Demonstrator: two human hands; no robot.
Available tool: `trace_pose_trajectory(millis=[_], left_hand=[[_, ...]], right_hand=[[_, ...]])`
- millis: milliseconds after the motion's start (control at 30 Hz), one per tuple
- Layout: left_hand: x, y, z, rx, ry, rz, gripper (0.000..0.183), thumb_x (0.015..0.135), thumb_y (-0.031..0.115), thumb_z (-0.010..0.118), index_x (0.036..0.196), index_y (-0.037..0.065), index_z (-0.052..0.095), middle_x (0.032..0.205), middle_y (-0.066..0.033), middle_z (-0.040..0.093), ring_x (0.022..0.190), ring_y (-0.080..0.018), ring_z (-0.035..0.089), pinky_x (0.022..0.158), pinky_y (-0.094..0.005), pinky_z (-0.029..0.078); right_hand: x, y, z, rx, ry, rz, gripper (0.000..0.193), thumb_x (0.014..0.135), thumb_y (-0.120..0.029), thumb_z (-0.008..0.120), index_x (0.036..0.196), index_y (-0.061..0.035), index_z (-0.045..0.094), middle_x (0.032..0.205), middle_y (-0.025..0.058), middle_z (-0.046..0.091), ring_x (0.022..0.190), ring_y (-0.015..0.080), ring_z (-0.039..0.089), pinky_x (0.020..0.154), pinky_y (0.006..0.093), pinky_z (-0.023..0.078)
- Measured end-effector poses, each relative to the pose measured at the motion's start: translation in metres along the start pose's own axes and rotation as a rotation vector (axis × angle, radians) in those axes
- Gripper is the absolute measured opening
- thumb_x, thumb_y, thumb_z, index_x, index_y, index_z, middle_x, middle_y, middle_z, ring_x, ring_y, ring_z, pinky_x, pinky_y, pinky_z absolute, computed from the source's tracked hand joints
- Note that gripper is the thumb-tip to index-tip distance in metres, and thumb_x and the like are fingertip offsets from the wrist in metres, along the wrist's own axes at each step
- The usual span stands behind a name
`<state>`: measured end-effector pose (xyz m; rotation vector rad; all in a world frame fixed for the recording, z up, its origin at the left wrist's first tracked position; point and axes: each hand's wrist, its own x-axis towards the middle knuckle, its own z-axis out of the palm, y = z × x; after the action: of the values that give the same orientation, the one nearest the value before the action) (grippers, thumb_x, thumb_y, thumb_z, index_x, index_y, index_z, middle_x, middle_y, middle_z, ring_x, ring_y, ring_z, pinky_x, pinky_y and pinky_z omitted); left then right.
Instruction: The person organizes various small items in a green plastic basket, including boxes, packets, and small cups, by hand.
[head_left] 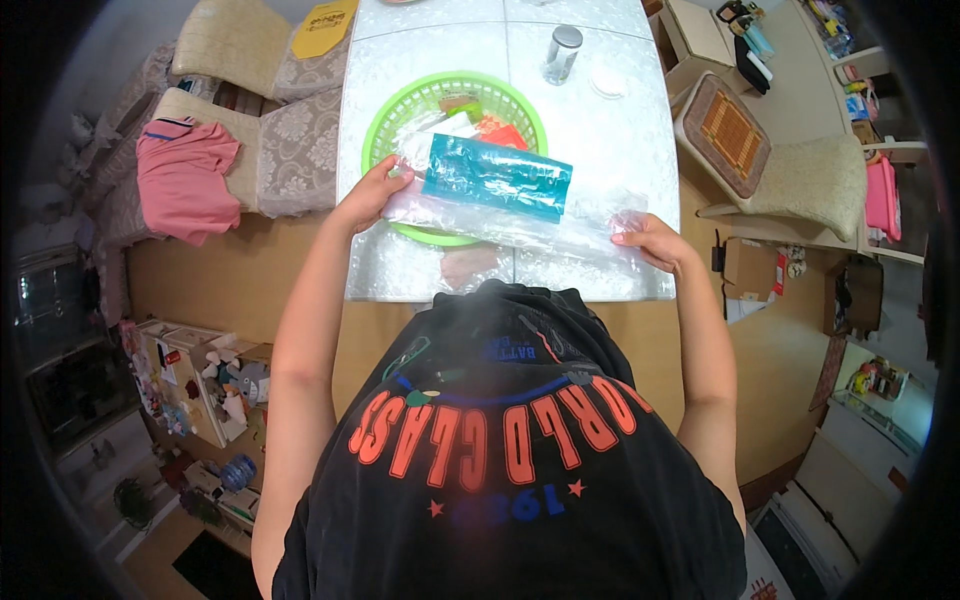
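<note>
My left hand (377,194) pinches one end of a clear plastic bag (475,219), and my right hand (652,242) pinches the other end. The bag is stretched crumpled between them, over the near part of the table. A shiny teal plastic piece (500,178) shows along it; whether it lies inside the bag or is part of it, I cannot tell. Behind and partly under the plastic stands a green mesh basket (393,108). In it are crumpled clear wrappers, a red packet (508,137) and other small packets.
A clear jar with a grey lid (562,55) and a white round disc (607,82) sit on the pale table (440,45). Chairs flank it. A pink garment (188,175) hangs over a left chair, a woven mat (728,135) lies on the right one. A cardboard box (752,268) stands at right.
</note>
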<state>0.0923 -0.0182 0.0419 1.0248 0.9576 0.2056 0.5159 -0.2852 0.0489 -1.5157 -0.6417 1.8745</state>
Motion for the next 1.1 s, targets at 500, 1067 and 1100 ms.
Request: trace_pose_trajectory(millis=[500, 1067, 1100], left_hand=[[-0.067, 0.009, -0.022, -0.405, -0.239, 0.194, 0.007, 0.091, 0.004, 0.061, 0.096, 0.000, 0.063, 0.090, -0.0086, 0.066, 0.067, -0.0130, 0.061, 0.060, -0.0251, 0.054], [-0.087, 0.038, 0.159, -0.397, 0.147, 0.608, 0.069, 0.080, -0.001, 0.077, 0.140, 0.006, 0.043, 0.113, -0.0118, 0.065, 0.100, -0.0175, 0.065, 0.085, -0.0303, 0.056], [-0.085, 0.031, 0.158, -0.394, 0.149, 0.609, 0.069, 0.080, -0.001, 0.077, 0.140, 0.006, 0.043, 0.113, -0.0118, 0.065, 0.100, -0.0175, 0.065, 0.085, -0.0303, 0.056]], right_hand=[[-0.049, -0.038, 0.007, 0.417, 0.099, -0.483, 0.005, 0.091, -0.008, 0.055, 0.085, -0.0080, 0.055, 0.080, 0.0044, 0.061, 0.073, 0.0135, 0.062, 0.060, 0.0259, 0.051], [0.031, -0.055, 0.171, 1.107, -0.165, -0.495, 0.120, 0.071, -0.089, 0.049, 0.146, 0.0026, 0.027, 0.148, 0.0150, 0.038, 0.138, 0.0295, 0.035, 0.118, 0.0444, 0.027], [0.032, -0.056, 0.190, 0.914, -0.205, -0.534, 0.122, 0.069, -0.089, 0.053, 0.148, 0.0000, 0.024, 0.152, 0.0132, 0.035, 0.142, 0.0262, 0.030, 0.118, 0.0442, 0.026]])
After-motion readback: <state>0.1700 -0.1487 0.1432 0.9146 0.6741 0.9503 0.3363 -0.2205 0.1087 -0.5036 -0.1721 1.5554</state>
